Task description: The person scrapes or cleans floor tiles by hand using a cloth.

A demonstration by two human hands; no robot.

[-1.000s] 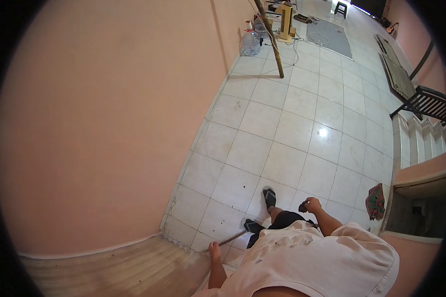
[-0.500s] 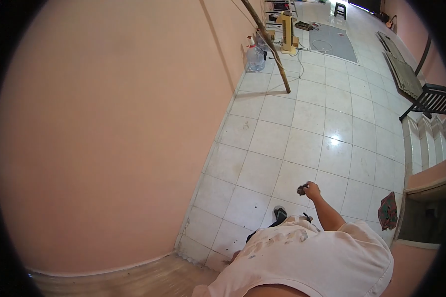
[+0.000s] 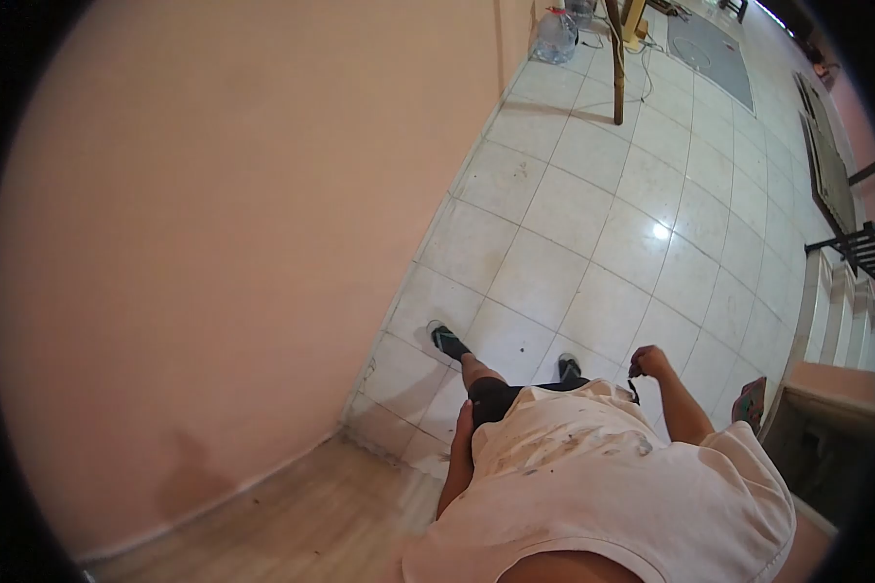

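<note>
My right hand [image 3: 651,361] is raised to the right of my body, over the tiled floor, with its fingers closed. A small dark object [image 3: 635,370] shows at its fingertips; its kind is too small to make out. My left hand [image 3: 465,420] hangs beside the left leg of my black shorts [image 3: 493,401]. Its fingers cannot be made out. The stained, light-coloured shirt [image 3: 593,457] covers most of my body. Below it show my feet in dark sandals [image 3: 446,339], one well ahead of the wall corner.
A pink wall [image 3: 243,243] runs along the left. A wooden pole [image 3: 617,78] stands on the tiles [image 3: 544,262], near a large clear bottle [image 3: 556,39] and cables. At right are steps [image 3: 836,301], a dark slatted rack [image 3: 860,248] and a reddish cloth [image 3: 749,400].
My view has tilted down and turned, so the floor items sit higher and further right. My left arm and a leg have come into view. My right hand still holds the dark object.
</note>
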